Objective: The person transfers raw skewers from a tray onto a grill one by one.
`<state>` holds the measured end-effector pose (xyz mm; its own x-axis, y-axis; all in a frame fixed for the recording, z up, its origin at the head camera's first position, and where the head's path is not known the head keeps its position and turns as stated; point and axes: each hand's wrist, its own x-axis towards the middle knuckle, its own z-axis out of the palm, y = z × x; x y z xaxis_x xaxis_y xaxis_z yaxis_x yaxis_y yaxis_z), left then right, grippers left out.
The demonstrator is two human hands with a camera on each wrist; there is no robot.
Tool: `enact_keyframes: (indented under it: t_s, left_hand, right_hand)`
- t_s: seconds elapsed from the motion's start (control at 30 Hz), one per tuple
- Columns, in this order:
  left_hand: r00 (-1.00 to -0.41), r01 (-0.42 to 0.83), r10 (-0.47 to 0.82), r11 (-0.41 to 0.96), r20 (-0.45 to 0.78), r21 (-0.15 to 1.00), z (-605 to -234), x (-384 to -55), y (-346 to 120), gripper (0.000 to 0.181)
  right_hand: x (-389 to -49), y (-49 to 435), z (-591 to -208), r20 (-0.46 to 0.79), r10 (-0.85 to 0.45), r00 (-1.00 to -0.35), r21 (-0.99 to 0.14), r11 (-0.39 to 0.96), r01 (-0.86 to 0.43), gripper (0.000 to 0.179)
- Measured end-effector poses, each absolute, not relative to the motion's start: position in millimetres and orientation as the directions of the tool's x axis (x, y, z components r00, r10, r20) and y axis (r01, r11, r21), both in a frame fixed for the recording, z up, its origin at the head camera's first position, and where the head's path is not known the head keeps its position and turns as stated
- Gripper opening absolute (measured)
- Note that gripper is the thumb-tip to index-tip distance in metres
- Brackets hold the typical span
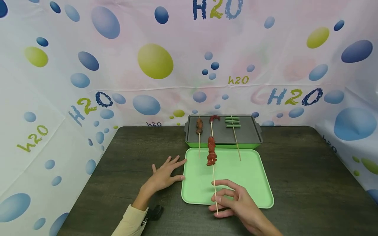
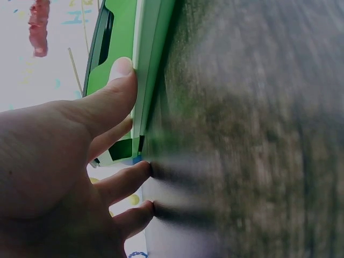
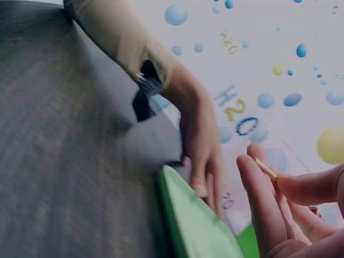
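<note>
My right hand pinches the lower stick of a skewer of red meat pieces between thumb and fingers, above the tray. In the right wrist view the stick's end pokes out between the fingertips. My left hand has its fingers spread, with thumb and one finger touching the left rim of the light green tray. Behind the tray stands a grill with a grey top and green base. On it lie a brown meat skewer, a skewer with a curled dark red piece and a green vegetable skewer.
Dark wooden table extends on both sides of the tray and grill. A white cloth printed with coloured ovals and lettering hangs behind and at the sides. Sticks from the grill jut over the tray's back rim.
</note>
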<state>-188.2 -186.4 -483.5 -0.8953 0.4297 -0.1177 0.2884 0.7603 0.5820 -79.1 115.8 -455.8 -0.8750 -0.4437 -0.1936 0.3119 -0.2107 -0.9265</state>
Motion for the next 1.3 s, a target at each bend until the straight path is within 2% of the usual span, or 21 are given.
enact_keyframes:
  t_s: [0.2,0.43,0.93,1.3]
  left_hand:
    - [-0.892,0.296,0.437,0.752,-0.110,0.590,-484,-189,-186,0.069]
    - [-0.890,0.299,0.443,0.747,-0.108,0.594,-485,-188,-187,0.070]
    - [-0.893,0.290,0.434,0.752,-0.114,0.592,-484,-187,-187,0.069]
    - [-0.893,0.294,0.435,0.756,-0.113,0.585,-483,-187,-186,0.069]
  right_hand:
    - [-86,143,-449,-0.143,-0.374,-0.916,-0.958,-0.182,0.224,0.051]
    - [-95,174,-447,-0.178,-0.295,-0.939,-0.976,-0.068,0.207,0.053]
    - [-128,231,-448,-0.133,-0.245,-0.960,-0.990,-0.011,0.140,0.056]
    - [-162,245,-445,-0.185,-0.228,-0.956,-0.982,-0.001,0.190,0.068]
